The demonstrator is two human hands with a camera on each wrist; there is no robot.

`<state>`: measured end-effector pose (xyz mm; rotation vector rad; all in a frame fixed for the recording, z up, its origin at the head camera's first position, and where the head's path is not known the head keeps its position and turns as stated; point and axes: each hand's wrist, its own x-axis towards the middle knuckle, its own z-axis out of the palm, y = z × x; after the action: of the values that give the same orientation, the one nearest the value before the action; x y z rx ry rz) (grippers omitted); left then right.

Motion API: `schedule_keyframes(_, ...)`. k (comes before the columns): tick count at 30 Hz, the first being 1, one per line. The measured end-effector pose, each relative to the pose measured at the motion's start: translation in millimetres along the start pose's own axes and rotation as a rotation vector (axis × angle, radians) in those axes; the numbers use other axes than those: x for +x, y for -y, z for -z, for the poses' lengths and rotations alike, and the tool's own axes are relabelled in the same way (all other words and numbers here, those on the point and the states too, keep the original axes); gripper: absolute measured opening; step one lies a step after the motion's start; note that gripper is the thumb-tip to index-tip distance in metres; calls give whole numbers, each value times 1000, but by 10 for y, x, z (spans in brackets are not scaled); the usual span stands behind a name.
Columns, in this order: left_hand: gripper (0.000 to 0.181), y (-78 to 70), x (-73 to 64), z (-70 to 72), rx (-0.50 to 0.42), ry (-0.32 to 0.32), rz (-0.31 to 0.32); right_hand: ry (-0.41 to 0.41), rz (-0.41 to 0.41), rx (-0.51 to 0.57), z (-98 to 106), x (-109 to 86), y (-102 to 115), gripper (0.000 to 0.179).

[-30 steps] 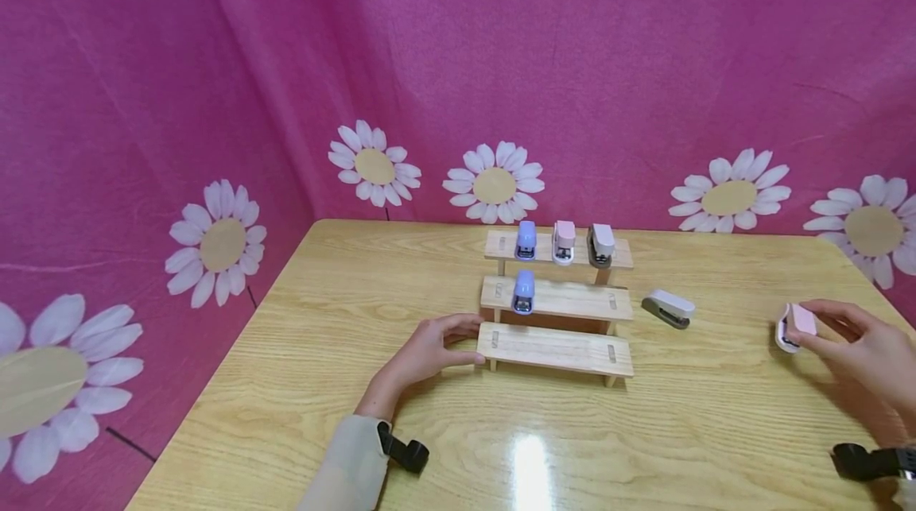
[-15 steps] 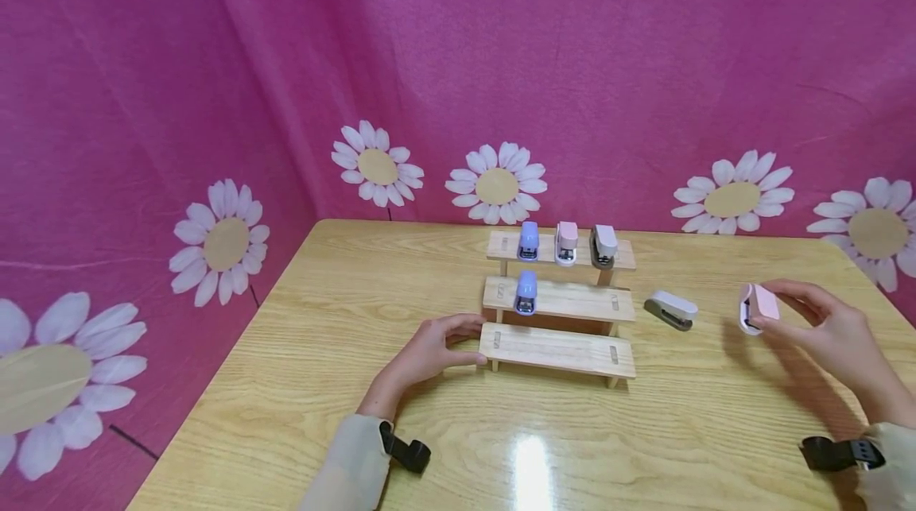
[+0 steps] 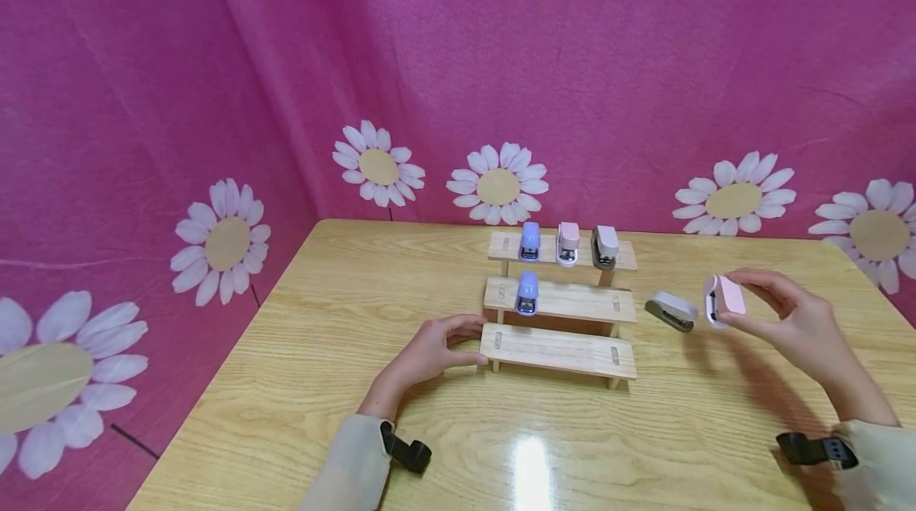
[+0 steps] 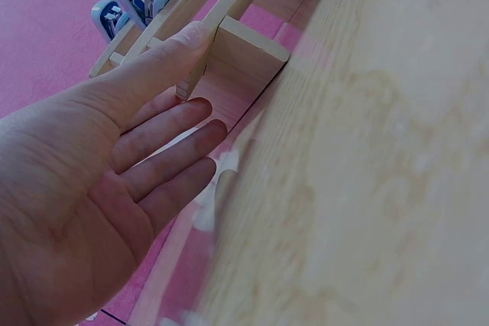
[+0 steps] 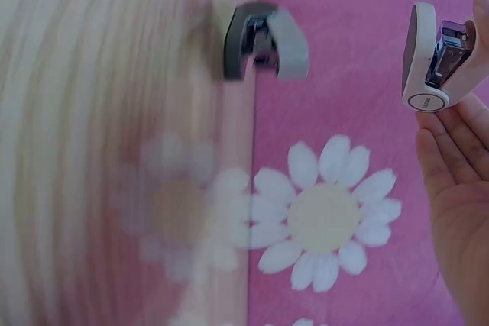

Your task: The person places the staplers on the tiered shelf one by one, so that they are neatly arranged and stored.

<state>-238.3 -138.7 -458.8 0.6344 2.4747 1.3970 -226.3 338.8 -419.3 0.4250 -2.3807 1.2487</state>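
My right hand (image 3: 794, 324) pinches a pink and white stapler (image 3: 723, 300) between thumb and fingers, above the table just right of a white and grey stapler (image 3: 671, 311). In the right wrist view the held stapler (image 5: 432, 59) shows its open side and white base. My left hand (image 3: 432, 352) holds the left end of the lowest step of a three-step wooden stand (image 3: 558, 348). The left wrist view has the thumb against the step's edge, the index finger partly hidden behind it and the other fingers (image 4: 179, 154) loosely extended.
On the top step stand a purple stapler (image 3: 529, 241), another pink stapler (image 3: 568, 243) and another white and grey stapler (image 3: 605, 246). A second purple stapler (image 3: 527, 292) is on the middle step's left. Behind the wooden table (image 3: 322, 296) hangs a magenta flowered cloth (image 3: 608, 82).
My right hand has carried the pink stapler leftward and slightly up, from the table's right side to beside the white and grey stapler. The left hand stays at the stand.
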Motion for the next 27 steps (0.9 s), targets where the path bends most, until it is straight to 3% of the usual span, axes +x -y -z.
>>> schedule_keyframes(8,61,-13,-4,-8,14,7,2,15,109,31,-149,33,240,54)
schedule_keyframes(20,60,-22,-2,-2,22,5,-4,33,160,26,-400,73,429,57)
schedule_keyframes(27,60,-20,-5,2,23,4,-2,55,240,63,-549,112,530,60)
